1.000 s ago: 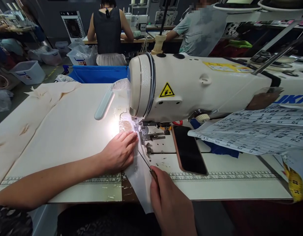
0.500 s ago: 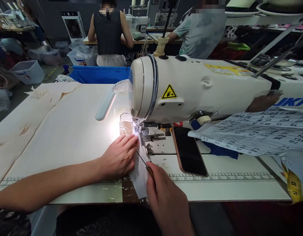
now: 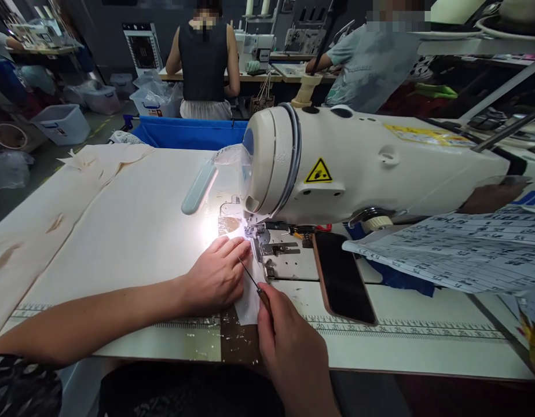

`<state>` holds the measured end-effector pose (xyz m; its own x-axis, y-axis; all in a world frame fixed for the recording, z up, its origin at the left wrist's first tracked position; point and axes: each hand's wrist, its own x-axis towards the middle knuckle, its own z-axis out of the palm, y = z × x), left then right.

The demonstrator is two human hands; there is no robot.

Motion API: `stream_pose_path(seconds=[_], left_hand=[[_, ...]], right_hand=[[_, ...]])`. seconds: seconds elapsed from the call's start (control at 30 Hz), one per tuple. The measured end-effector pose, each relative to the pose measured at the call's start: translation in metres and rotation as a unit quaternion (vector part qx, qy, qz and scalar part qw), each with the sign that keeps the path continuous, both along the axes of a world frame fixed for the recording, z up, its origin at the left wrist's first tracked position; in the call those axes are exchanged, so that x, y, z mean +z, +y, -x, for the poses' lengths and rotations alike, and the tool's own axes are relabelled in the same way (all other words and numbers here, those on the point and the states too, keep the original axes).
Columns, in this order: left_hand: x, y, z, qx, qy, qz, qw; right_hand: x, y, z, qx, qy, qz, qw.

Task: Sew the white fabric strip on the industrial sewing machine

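A narrow white piece of fabric (image 3: 249, 307) runs over the table to the presser foot (image 3: 252, 231) of a sewing machine (image 3: 328, 168). My left hand (image 3: 219, 272) rests on the fabric, fingers stretched towards the lit needle area; its thumb is hidden. In my right hand (image 3: 291, 341) is an awl (image 3: 263, 298), gripped by its wooden handle. The awl's thin metal shaft points forward and left, its tip beside my left fingers. Whether the tip touches the fabric, I cannot tell.
A phone (image 3: 343, 278) lies right of the needle plate, near printed sheets (image 3: 428, 249). A pale blue-grey handle-shaped object (image 3: 198, 188) lies left of the machine head. Cream fabric (image 3: 76, 202) covers the table's left side. Two people (image 3: 204, 63) sit beyond a blue cloth bin (image 3: 193, 132).
The white fabric has slid forward under my left hand, its near end now farther from the table edge. My hands keep nearly the same pose. The whole view has shifted slightly.
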<state>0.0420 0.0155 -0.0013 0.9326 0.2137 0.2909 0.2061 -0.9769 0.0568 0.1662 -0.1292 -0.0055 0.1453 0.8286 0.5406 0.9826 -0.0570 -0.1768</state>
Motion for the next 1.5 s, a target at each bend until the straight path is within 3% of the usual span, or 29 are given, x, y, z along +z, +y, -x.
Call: stream_pose_path(seconds=[0.23,0.5,0.97,1.13,1.3,1.5], left_hand=[[0.003,0.011,-0.006,0.056,0.004,-0.013,0.998],[0.002,0.025,-0.004,0.038,-0.024,-0.034,0.998],[0.000,0.000,-0.001,-0.008,-0.025,-0.024,0.999],[0.003,0.001,-0.001,-0.009,-0.018,-0.028,0.999],[0.001,-0.001,-0.002,0.002,-0.022,-0.028,0.999],[0.001,-0.002,0.000,-0.007,0.008,-0.034,0.999]], right_hand=[[0.003,0.014,0.002,-0.005,-0.006,-0.009,1.000],[0.002,0.011,0.008,-0.008,0.037,-0.013,0.999],[0.003,-0.005,0.002,-0.003,0.098,0.002,0.995],[-0.002,-0.022,-0.017,-0.052,0.213,0.037,0.975],[-0.004,-0.025,-0.029,-0.094,0.335,0.073,0.935],[-0.003,-0.024,-0.026,-0.129,0.367,0.077,0.918]])
